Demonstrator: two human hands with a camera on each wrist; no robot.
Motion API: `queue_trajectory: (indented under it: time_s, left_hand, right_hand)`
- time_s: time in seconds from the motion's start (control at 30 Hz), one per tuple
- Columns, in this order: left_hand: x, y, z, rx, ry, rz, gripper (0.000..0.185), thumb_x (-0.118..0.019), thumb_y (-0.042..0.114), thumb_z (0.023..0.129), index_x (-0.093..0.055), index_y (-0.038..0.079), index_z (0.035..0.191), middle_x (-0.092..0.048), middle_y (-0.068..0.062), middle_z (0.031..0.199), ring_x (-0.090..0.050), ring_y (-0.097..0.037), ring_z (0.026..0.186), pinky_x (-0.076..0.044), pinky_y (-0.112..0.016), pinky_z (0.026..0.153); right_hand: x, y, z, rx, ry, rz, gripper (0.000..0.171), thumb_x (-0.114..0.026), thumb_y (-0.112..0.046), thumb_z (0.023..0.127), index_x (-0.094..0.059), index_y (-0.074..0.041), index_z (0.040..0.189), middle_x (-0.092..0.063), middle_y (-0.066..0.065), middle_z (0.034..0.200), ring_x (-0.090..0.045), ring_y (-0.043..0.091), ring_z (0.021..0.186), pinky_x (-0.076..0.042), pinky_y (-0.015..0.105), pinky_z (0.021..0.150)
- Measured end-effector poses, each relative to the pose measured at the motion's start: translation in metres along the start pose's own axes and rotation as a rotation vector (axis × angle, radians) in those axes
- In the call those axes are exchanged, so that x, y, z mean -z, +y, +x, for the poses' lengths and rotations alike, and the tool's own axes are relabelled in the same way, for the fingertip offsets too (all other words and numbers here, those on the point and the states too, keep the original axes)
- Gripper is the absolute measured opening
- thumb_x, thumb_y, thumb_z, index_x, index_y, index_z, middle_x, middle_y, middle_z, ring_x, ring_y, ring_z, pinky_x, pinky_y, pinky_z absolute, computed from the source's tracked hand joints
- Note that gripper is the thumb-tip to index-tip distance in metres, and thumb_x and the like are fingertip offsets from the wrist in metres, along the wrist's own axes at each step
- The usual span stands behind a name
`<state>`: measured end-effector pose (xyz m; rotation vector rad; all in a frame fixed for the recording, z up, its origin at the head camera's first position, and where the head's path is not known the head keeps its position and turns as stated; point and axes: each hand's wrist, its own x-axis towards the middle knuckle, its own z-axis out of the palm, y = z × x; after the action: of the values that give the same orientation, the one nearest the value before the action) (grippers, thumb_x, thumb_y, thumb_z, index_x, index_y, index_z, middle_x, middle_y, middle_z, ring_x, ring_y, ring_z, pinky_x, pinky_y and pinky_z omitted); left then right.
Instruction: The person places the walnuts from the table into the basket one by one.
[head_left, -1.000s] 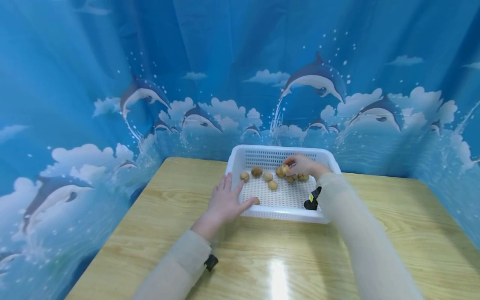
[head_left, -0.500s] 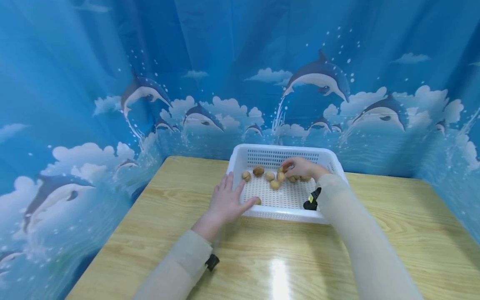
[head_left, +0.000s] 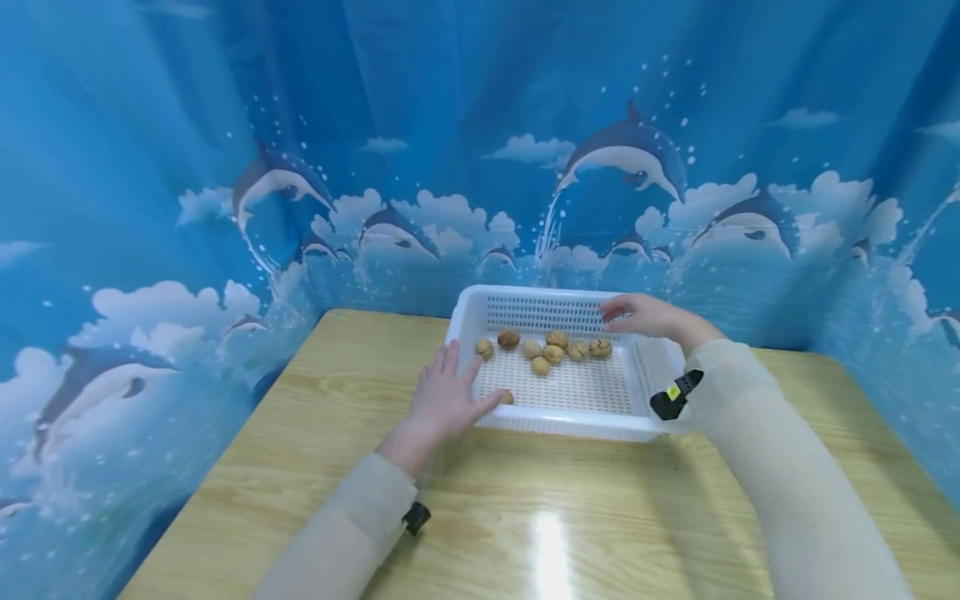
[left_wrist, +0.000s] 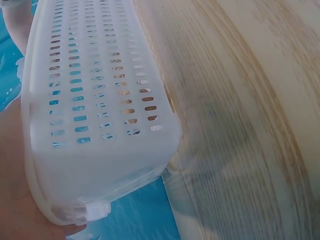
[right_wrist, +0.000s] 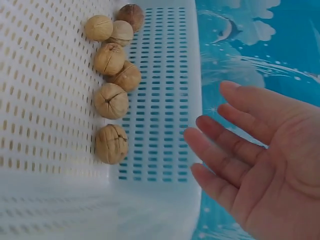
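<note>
A white perforated basket [head_left: 645, 367] [left_wrist: 100, 165] [right_wrist: 165, 125] stands on the wooden table [head_left: 570, 517] and holds several walnuts [head_left: 553, 353] [right_wrist: 111, 100] near its far wall. One more walnut [head_left: 507, 397] lies at the near left corner. My left hand [head_left: 444, 402] rests flat against the basket's left front corner, fingers straight. My right hand [head_left: 645, 317] [right_wrist: 250, 160] hovers over the basket's far right rim, fingers relaxed and holding nothing.
A blue dolphin-print curtain [head_left: 375, 167] encloses the table on three sides. The table's left edge [head_left: 247, 433] runs close to the curtain. Bare wood lies in front of the basket and to its right.
My right hand let go of the walnut among the others and lifted back to the basket's far right rim. The left hand stayed put.
</note>
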<state>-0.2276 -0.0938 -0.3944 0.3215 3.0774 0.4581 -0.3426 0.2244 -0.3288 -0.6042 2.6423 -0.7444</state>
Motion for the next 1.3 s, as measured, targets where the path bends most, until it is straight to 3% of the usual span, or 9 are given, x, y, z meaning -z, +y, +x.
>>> queue_trajectory:
  time_s: [0.2,0.33,0.53,0.7,0.87,1.07,1.17,1.3]
  left_hand:
    - [0.000,0.000,0.002,0.021,-0.015,0.006,0.082,-0.037,0.071,0.086,-0.027,0.020,0.148,0.000,-0.016,0.155,0.004,-0.034,0.140,-0.007,-0.059,0.108]
    - [0.003,-0.001,0.004,0.027,-0.013,0.002,0.081,-0.039,0.070,0.086,-0.025,0.020,0.149,0.000,-0.016,0.155,0.004,-0.034,0.140,-0.007,-0.060,0.108]
    - [0.007,-0.006,0.006,0.028,0.018,-0.042,0.080,-0.041,0.069,0.085,-0.027,0.021,0.148,-0.002,-0.017,0.155,0.004,-0.034,0.140,-0.005,-0.060,0.108]
    - [0.007,-0.011,0.008,0.023,0.008,-0.054,0.080,-0.041,0.068,0.086,-0.026,0.021,0.149,-0.001,-0.017,0.154,0.004,-0.034,0.140,-0.004,-0.060,0.108]
    - [0.005,-0.016,0.009,0.018,0.018,-0.046,0.081,-0.040,0.069,0.086,-0.027,0.020,0.148,-0.001,-0.017,0.155,0.004,-0.034,0.140,-0.005,-0.059,0.108]
    - [0.004,-0.018,0.013,0.009,0.014,-0.057,0.080,-0.040,0.069,0.086,-0.024,0.021,0.149,0.001,-0.016,0.155,0.006,-0.033,0.140,-0.002,-0.058,0.108]
    - [0.004,-0.018,0.014,0.010,0.013,-0.067,0.082,-0.039,0.071,0.085,-0.023,0.022,0.149,0.001,-0.015,0.155,0.006,-0.033,0.140,-0.003,-0.058,0.108]
    - [0.004,-0.025,0.008,0.011,0.041,-0.097,0.087,-0.037,0.075,0.082,-0.021,0.023,0.150,0.002,-0.014,0.155,0.003,-0.033,0.141,-0.004,-0.063,0.106]
  right_hand:
    - [-0.003,0.000,-0.040,-0.022,-0.040,-0.019,0.067,-0.054,-0.033,0.095,-0.028,0.006,0.142,-0.031,0.031,0.142,-0.032,0.047,0.127,-0.031,0.059,0.099]
    - [-0.016,0.002,-0.065,-0.057,0.009,-0.001,0.081,-0.058,-0.041,0.091,-0.020,0.005,0.145,-0.021,0.033,0.145,-0.025,0.052,0.128,-0.030,0.064,0.097]
    - [-0.038,0.015,-0.091,-0.025,0.167,0.023,0.077,-0.062,-0.031,0.090,-0.022,0.007,0.143,-0.037,0.032,0.135,-0.044,0.047,0.117,-0.040,0.060,0.088]
    - [-0.054,0.023,-0.111,-0.004,0.220,0.041,0.071,-0.057,-0.028,0.094,-0.022,0.011,0.141,-0.037,0.034,0.134,-0.038,0.051,0.120,-0.035,0.065,0.090]
    - [-0.065,0.022,-0.120,0.019,0.229,0.042,0.066,-0.051,-0.029,0.097,-0.023,0.010,0.142,-0.035,0.034,0.135,-0.035,0.052,0.121,-0.032,0.067,0.092]
    - [-0.071,0.018,-0.126,-0.032,0.239,0.022,0.068,-0.046,-0.032,0.099,-0.016,0.009,0.144,-0.028,0.036,0.139,-0.030,0.054,0.123,-0.027,0.070,0.092]
    - [-0.069,0.018,-0.133,-0.071,0.225,-0.007,0.075,-0.046,-0.039,0.097,-0.013,0.008,0.145,-0.019,0.039,0.142,-0.023,0.058,0.124,-0.025,0.073,0.090]
    - [-0.069,0.021,-0.144,-0.130,0.202,-0.051,0.095,-0.054,-0.051,0.090,-0.004,0.007,0.146,-0.006,0.039,0.144,-0.012,0.060,0.126,-0.016,0.078,0.088]
